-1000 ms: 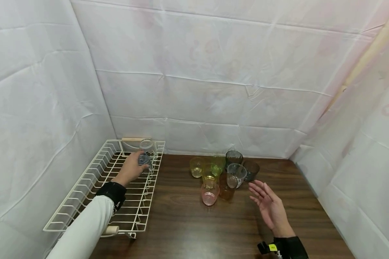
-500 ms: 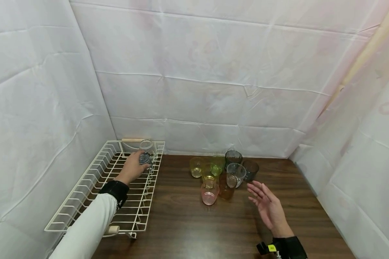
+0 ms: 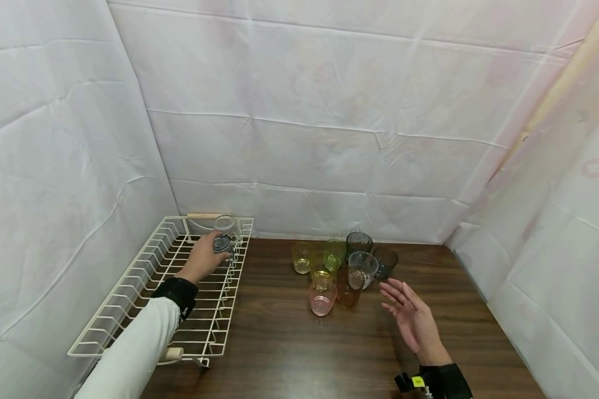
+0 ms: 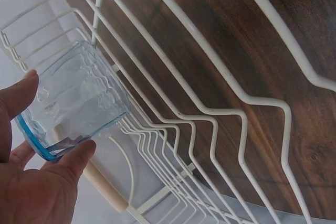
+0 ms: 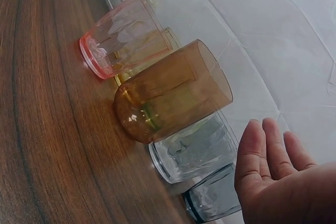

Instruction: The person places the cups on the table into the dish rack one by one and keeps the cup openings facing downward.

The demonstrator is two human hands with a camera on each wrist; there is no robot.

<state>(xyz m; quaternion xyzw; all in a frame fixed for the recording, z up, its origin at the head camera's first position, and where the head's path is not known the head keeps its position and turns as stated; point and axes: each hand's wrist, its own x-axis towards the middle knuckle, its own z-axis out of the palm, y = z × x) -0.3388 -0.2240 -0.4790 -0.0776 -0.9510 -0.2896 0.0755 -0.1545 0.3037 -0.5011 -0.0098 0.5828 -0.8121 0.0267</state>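
Observation:
My left hand [image 3: 204,259] grips a pale blue drinking glass [image 4: 79,98] by its thick base, thumb on one side and fingers on the other. The glass is upside down at the far right of the white wire dish rack [image 3: 228,327], its mouth toward the wires. Just behind it in the rack stands a clear glass [image 3: 226,223]. My right hand [image 3: 413,321] holds nothing, its fingers extended and palm turned toward the tumblers. Nearest to it are a clear tumbler [image 3: 365,265], a dark grey tumbler [image 3: 386,263] and an amber tumbler [image 5: 173,90].
The tumblers stand grouped on the brown wooden table [image 3: 289,349]. Among them are a pink one [image 3: 321,303], a pale yellow one [image 3: 301,257], a green one [image 3: 335,256] and a dark one [image 3: 359,243]. White sheeting [image 3: 299,149] walls the back and sides.
Over the last second the left forearm has shifted slightly while the hand stays on the blue glass in the rack. The right hand has barely moved, and the tumblers stand as before.

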